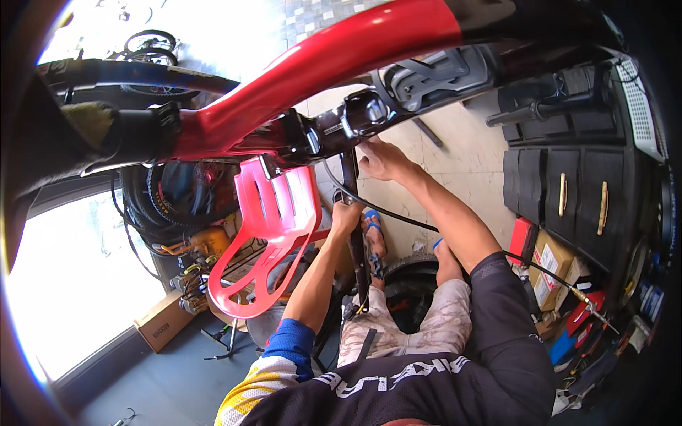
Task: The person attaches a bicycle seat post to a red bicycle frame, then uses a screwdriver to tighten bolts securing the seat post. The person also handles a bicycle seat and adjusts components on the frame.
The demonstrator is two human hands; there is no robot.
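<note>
A red and black bicycle frame [334, 42] spans the upper part of the head view. My left hand [346, 215] is wrapped round a black bar [349, 170] that hangs below the frame's linkage [366, 113]. Just to the right, my right hand [385, 160] reaches up against the underside of the linkage. Its fingers are curled, and their tips are partly hidden, so what they hold cannot be made out. A loose black cable [398, 213] runs from near the bar, passing under my right forearm.
A pink plastic chair [273, 234] stands to the left, with tyres [153, 199] behind it. Black drawers [561, 188] with pale handles line the right side, above cardboard boxes [550, 270] and tools. Another tyre [408, 284] lies by my legs. A cardboard box [167, 323] sits at lower left.
</note>
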